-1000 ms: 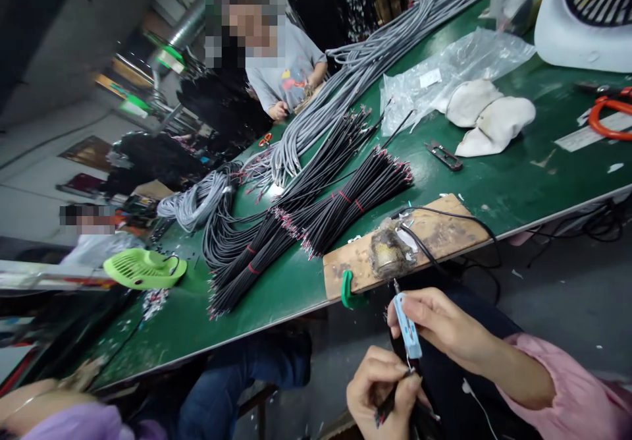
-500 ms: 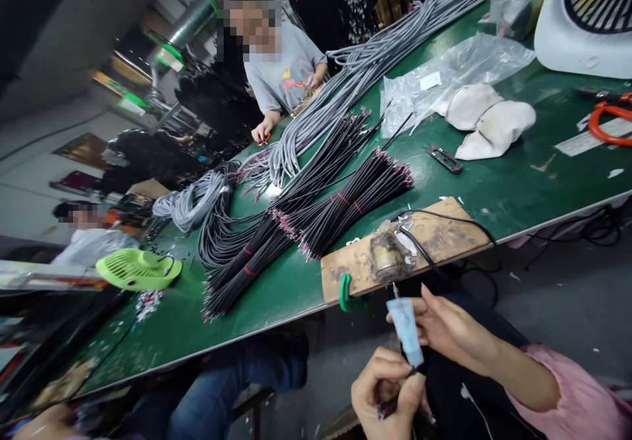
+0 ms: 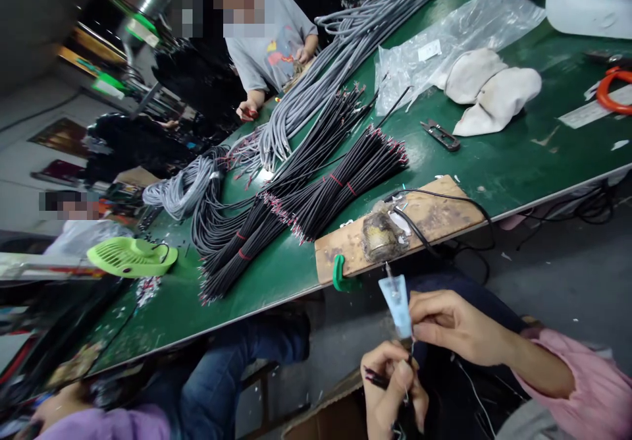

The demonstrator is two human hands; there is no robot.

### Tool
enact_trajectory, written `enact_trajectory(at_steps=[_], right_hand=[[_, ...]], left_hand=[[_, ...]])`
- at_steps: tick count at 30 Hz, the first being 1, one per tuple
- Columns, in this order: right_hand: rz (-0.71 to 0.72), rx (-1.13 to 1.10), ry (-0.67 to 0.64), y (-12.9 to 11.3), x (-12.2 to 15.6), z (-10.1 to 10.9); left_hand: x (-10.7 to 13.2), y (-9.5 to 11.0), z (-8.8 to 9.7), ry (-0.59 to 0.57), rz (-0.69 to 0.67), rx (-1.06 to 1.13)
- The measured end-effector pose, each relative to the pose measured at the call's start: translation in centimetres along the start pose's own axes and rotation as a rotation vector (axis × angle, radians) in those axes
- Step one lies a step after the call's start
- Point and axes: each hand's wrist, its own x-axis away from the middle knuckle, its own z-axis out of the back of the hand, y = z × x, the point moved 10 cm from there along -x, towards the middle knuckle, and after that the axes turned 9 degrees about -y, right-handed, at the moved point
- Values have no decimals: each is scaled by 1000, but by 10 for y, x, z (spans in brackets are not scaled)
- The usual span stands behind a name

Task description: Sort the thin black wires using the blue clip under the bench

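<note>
My right hand (image 3: 447,325) is closed round a small light-blue plastic tool (image 3: 397,298) with a metal tip, held below the edge of the green table (image 3: 518,163). My left hand (image 3: 392,387) pinches a thin black cable with red wire ends (image 3: 375,379) just under that tool. Right above both hands, a worn wooden board (image 3: 434,219) with a metal fixture (image 3: 379,236) is fastened to the table edge by a green clamp (image 3: 338,274).
Bundles of black cables (image 3: 316,196) and grey cables (image 3: 320,91) lie along the table. White gloves (image 3: 488,91), a plastic bag (image 3: 444,45), snips (image 3: 441,134), a green fan (image 3: 131,257). A person in grey (image 3: 269,38) works at the far side; a purple sleeve (image 3: 93,423) lower left.
The view has shifted slightly. My left hand has turned and dropped a little with the cable. The blue tool has tilted upright in my right hand.
</note>
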Motion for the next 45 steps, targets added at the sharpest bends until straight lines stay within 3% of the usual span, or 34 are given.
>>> enact_trajectory(at_steps=[3,7,9,14,16,18,23,27,33,41,45], right_hand=[[90,75,-50,-13,1,-9],[164,279,83,-26,11,-3],[186,331,83,-28,13,-3],[9,288,74,-10,-3,7],[16,247,-41,-11,-14,-5],[35,254,-112,-14,-21,-17],[33,330,82,-17,-16,-6],[27,302,120,-15,-5,-7],[35,292,173,-16,5,-9],[63,247,219,-12,13,-5],[98,303,275,-20,16,5]], left_hand=[[0,-6,0,-39,55,16],[-1,-6,-1,-70,58,18],[-1,-5,-2,-64,53,33],[8,-22,1,51,232,-41],[12,-27,4,102,283,-88],[13,-27,10,167,267,-96],[4,-16,2,106,140,-41],[2,-2,4,142,54,-91],[5,2,4,151,35,-81],[6,-7,-7,91,64,40],[6,-4,-7,101,57,-28]])
